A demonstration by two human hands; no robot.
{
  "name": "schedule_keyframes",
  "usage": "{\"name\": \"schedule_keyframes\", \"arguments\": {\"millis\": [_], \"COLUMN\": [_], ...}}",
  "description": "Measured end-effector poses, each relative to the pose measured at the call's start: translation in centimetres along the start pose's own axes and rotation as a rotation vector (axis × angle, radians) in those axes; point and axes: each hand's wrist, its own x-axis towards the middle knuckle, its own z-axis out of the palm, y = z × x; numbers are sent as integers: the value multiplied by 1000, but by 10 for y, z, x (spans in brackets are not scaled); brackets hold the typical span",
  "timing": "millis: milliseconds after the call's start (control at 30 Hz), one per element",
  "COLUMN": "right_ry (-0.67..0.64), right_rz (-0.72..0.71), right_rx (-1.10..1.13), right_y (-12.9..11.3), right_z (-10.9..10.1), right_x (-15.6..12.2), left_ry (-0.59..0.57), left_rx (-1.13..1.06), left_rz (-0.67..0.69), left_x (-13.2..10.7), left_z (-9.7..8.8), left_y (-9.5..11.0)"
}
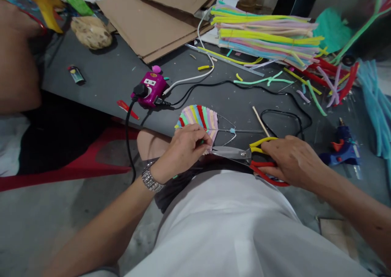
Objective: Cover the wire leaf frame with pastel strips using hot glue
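Big picture first: a dark grey work table (100,77) covered in craft clutter, with flattened cardboard sheets (152,20) at the far end and a thick bundle of long pastel-and-yellow strips (265,36) lying just beside them. Down at the table's near edge, the hands are working close together, right over the person's bare knee (149,144), with the action happening between them!

The right hand (293,161) is closed around the red-and-yellow handles of a pair of scissors (232,154), and the silver blades point left, shut or very nearly shut, with their tips right at the work. The left hand (186,150), a metal wristwatch (152,178) on its wrist, has its fingers curled and pinched onto the lower edge of a fan of coloured strips (198,122).

And that fan - pink, yellow, green, blue and red strips side by side in a rounded arc - sits on a bent wire frame (227,120) that reaches out to the right, with a small blue binding on it.

Around them, a magenta plug adapter (149,89) trails black and white cables across the table, a blue glue gun (342,146) sits off to the right, and a thin wooden stick (260,120) lies just above the scissors. Far left - a small lighter (76,74).
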Motion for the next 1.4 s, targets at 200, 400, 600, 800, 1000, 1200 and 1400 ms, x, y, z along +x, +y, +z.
{"name": "schedule_keyframes", "arguments": {"millis": [200,400,600,800,1000,1200,1400], "right_ry": [37,78,12,-87,155,207,190], "right_rz": [-50,-90,-112,-52,91,302,323], "right_rx": [-59,-124,-90,-21,-59,-73,-85], "right_y": [2,-1,1,4,12,18,21], "right_z": [7,7,4,9,1,3,4], "right_x": [-2,-2,-1,-4,-21,-31,-23], "left_ry": [-46,-84,-91,-77,113,234,54], "left_rx": [87,93,102,1,-461,-228,20], "left_rz": [10,42,43,21,-207,-97,72], "left_x": [-1,-1,0,-1,6,50,78], "left_z": [-1,-5,-4,-5,-16,-24,-24], "left_y": [-1,-1,-3,0,-4,-10,-14]}}
